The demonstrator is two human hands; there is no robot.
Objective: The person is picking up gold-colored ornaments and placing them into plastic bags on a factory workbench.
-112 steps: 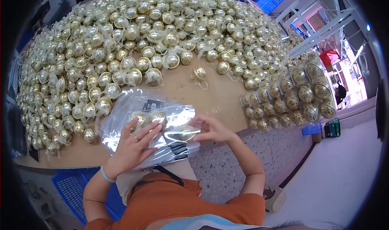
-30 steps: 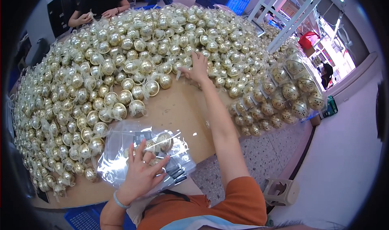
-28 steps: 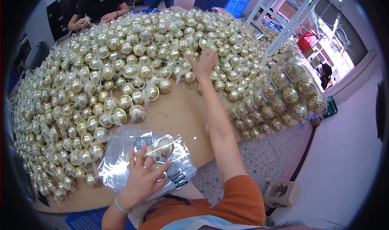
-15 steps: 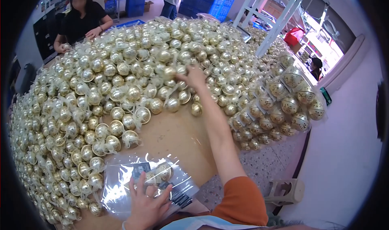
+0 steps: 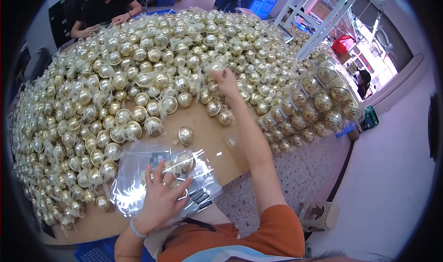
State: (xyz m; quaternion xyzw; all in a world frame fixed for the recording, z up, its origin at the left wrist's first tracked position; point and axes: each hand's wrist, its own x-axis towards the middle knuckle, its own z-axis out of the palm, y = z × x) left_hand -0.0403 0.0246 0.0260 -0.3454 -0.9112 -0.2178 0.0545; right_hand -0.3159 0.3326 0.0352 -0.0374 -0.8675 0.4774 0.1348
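My left hand point(image 5: 164, 193) lies with fingers spread on a clear plastic bag point(image 5: 131, 181), near the table's front edge. Inside the bag are a few gold balls point(image 5: 186, 162) and dark printed cards or labels. My right arm reaches forward over the table. At the pile, my right hand point(image 5: 224, 82) has its fingers curled in a pinch at a gold ball ornament point(image 5: 214, 68) with pale ribbon; the fingers partly cover the contact. A single gold ball point(image 5: 185, 135) sits apart on the brown tabletop point(image 5: 207, 137), just beyond the bag.
A large heap of gold ball ornaments point(image 5: 138, 66) with gauzy ribbons covers most of the table. Clear-packed balls point(image 5: 318, 105) are stacked at its right edge. Another person point(image 5: 106, 8) sits at the far left. A stool point(image 5: 318, 216) stands on the speckled floor at right.
A single ball now sits on the bare tabletop beyond the bag. My right hand's fingers have drawn into a pinch at the pile. My left hand stays on the bag; the view has shifted.
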